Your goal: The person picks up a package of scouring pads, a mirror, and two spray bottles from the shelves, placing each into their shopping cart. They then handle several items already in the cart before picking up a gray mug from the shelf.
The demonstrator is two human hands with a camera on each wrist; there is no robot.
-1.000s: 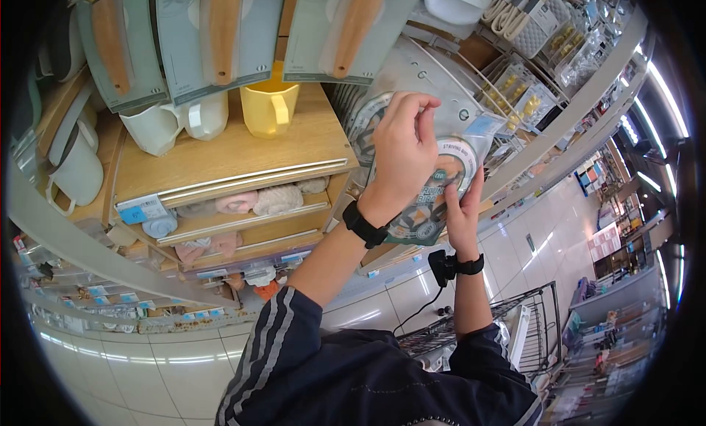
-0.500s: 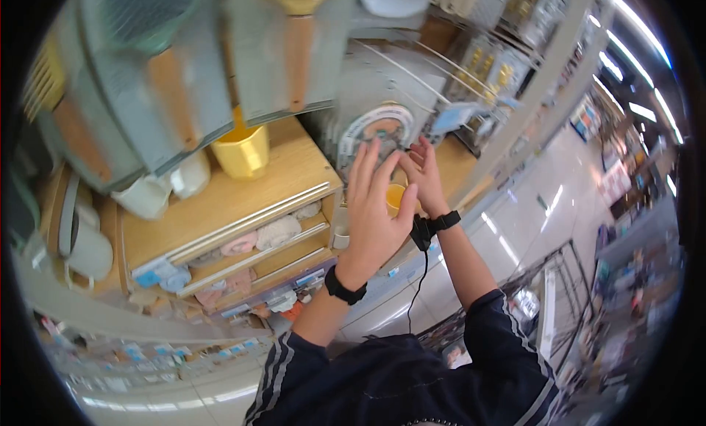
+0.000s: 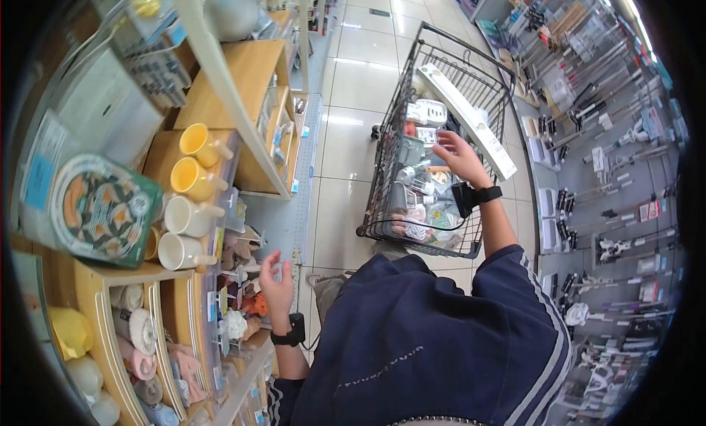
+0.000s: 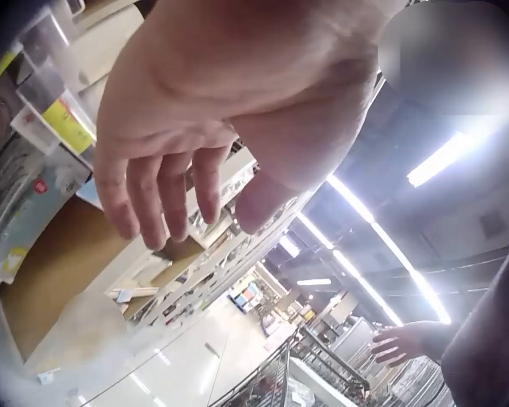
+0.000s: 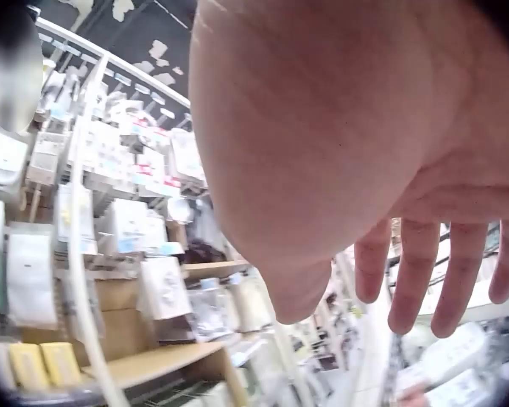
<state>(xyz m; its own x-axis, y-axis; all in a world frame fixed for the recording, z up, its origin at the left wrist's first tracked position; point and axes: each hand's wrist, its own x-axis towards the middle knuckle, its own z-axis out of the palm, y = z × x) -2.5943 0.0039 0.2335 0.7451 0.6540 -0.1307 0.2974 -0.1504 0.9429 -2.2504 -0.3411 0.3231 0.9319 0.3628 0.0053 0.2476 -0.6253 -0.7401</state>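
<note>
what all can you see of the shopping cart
The shopping cart is a dark wire-mesh basket on wheels, metal by its look. It stands upright on the glossy pale tiled floor of the aisle between the shelves. It holds a pile of small packaged goods, and a long white box lies slanted across its top. The right hand is over the basket with relaxed fingers, holding nothing; whether it touches the cart cannot be told.
</note>
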